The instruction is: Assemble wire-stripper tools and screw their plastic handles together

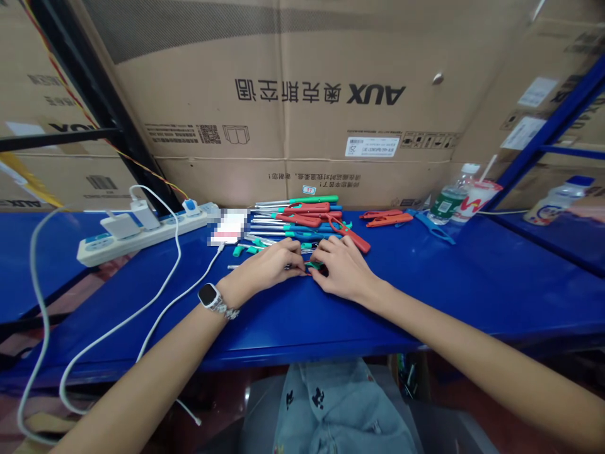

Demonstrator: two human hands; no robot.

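Note:
My left hand [271,265], with a watch [208,295] on its wrist, is closed at the middle of the blue table. Facing it, my right hand [341,268] is closed too. Between the fingertips of both hands shows a small green and red piece [314,266], mostly hidden by the fingers. Just behind the hands lies a pile of long lighters with metal tubes, among them a red lighter [355,238], a green lighter [314,200] and a blue lighter [302,234]. Orange-red handle parts [392,221] lie to the right of the pile.
A white power strip [142,234] with chargers and cables occupies the left, beside a phone [230,226]. Blue parts [432,227], a water bottle [447,205] and a cup [477,197] are at the right. A large cardboard box [302,50] stands behind.

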